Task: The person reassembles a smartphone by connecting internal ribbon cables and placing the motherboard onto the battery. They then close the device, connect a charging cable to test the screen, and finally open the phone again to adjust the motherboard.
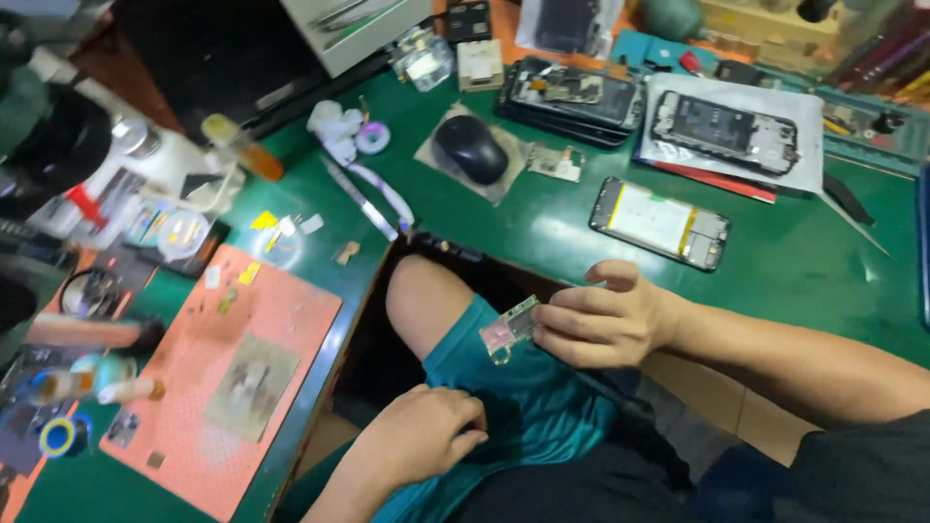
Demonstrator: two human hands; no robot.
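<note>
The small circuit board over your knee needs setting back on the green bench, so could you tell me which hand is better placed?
Probably the right hand: it pinches the small circuit board beside the green bench. The left hand rests on the teal shorts.

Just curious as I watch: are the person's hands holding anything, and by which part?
The right hand pinches a small green circuit board by its right end. The left hand rests on the teal shorts; whether it grips them is unclear.

Small green-pink circuit board [511, 330] — pinched, tilted, above teal-clad knee
</note>
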